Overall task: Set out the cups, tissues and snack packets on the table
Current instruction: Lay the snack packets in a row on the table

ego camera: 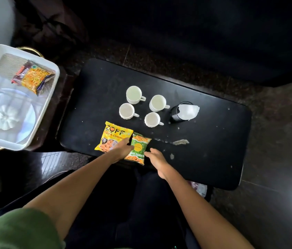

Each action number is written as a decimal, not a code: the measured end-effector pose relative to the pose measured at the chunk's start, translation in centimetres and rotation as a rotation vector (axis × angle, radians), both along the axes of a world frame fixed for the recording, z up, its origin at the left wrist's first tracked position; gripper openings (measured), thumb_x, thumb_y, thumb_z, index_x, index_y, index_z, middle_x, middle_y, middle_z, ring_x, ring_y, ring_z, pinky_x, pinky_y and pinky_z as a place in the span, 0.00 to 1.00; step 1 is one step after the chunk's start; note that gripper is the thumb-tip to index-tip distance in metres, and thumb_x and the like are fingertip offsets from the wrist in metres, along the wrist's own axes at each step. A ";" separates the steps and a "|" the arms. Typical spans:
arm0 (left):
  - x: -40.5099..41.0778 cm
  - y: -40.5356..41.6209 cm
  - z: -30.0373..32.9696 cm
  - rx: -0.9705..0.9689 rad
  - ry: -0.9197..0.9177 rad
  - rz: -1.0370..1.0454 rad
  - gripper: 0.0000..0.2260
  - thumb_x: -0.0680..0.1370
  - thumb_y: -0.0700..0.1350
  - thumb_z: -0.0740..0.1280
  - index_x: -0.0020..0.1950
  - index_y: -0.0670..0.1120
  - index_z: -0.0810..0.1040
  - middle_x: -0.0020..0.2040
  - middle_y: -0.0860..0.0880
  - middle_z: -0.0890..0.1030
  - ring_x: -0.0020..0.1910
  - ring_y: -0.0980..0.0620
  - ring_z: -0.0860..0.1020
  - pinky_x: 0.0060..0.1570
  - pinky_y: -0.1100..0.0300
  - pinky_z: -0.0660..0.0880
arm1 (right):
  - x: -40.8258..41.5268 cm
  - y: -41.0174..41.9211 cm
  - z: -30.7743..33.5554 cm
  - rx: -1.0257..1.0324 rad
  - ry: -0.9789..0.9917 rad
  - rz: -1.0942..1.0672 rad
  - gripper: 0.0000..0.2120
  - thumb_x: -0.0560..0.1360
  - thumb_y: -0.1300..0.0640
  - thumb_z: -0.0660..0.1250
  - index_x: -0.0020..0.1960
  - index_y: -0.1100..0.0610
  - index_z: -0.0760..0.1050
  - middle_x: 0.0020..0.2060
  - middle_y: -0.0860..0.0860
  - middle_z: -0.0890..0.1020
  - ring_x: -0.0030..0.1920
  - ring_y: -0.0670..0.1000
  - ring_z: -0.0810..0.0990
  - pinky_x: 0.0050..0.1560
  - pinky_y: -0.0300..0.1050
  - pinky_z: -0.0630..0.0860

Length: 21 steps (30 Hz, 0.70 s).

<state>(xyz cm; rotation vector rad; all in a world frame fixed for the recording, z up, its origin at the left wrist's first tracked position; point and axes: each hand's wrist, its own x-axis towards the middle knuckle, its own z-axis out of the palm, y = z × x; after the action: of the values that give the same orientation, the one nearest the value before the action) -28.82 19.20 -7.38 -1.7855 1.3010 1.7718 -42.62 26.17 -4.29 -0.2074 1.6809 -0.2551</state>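
Both hands at the near edge of the black counter (213, 141). Left hand (121, 150) lies across the seam between the yellow packet (111, 135) and the green packet (139, 149), fingers fairly straight, touching both; whether it pinches either, I cannot tell. Right hand (156, 159) just beside the green packet's right edge, fingers relaxed and spread, holding nothing.

Step in hand, by my reading: squaring the green packet beside the yellow one. Best nudged flat, edges parallel, and pushed farther from the near edge, which it overhangs.

Count: four white cups (142, 106) clustered mid-counter; one dark holder with tissue (184, 112) to their right; two packets on the counter; a third packet (33, 77) lies in the white tray (51, 94) at left, not yet set out.
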 end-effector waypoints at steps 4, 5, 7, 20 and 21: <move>1.9 -0.8 -0.3 -0.054 -0.062 0.057 0.21 0.80 0.45 0.62 0.73 0.47 0.66 0.71 0.48 0.70 0.67 0.46 0.70 0.65 0.52 0.69 | -0.2 -0.5 -0.1 -0.009 0.042 0.043 0.23 0.80 0.56 0.59 0.73 0.59 0.62 0.72 0.53 0.66 0.72 0.53 0.65 0.69 0.45 0.62; 2.4 -1.0 -0.4 -0.067 -0.075 0.065 0.19 0.80 0.45 0.61 0.71 0.47 0.68 0.70 0.48 0.72 0.65 0.47 0.72 0.62 0.54 0.70 | 0.0 -0.7 -0.2 -0.010 0.048 0.044 0.22 0.80 0.57 0.59 0.72 0.59 0.64 0.71 0.54 0.68 0.70 0.53 0.67 0.68 0.46 0.64; 3.3 -1.4 -0.5 -0.073 -0.099 0.081 0.18 0.79 0.44 0.60 0.69 0.48 0.71 0.66 0.48 0.75 0.59 0.48 0.74 0.57 0.58 0.71 | 0.6 -1.3 -0.1 -0.018 0.058 0.048 0.19 0.79 0.58 0.59 0.69 0.59 0.69 0.67 0.55 0.73 0.66 0.53 0.71 0.65 0.47 0.68; 10.5 -5.3 1.5 -0.269 -0.010 0.536 0.10 0.79 0.40 0.59 0.51 0.49 0.79 0.50 0.50 0.81 0.45 0.51 0.80 0.46 0.59 0.75 | 10.5 -8.5 1.2 -0.098 0.061 0.224 0.07 0.78 0.59 0.59 0.51 0.58 0.75 0.39 0.52 0.80 0.37 0.49 0.77 0.38 0.40 0.74; 11.5 -5.8 1.7 -0.307 -0.012 0.592 0.10 0.79 0.39 0.59 0.49 0.50 0.78 0.49 0.50 0.81 0.43 0.52 0.79 0.46 0.59 0.75 | 11.7 -9.3 1.4 -0.110 0.056 0.243 0.07 0.78 0.59 0.58 0.50 0.57 0.75 0.38 0.51 0.80 0.36 0.49 0.78 0.37 0.39 0.73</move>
<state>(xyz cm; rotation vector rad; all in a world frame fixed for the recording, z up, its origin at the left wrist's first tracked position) -17.32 13.43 -5.64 -2.5553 1.1624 1.9044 -30.93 16.84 -2.89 -0.5016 1.6797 -0.1609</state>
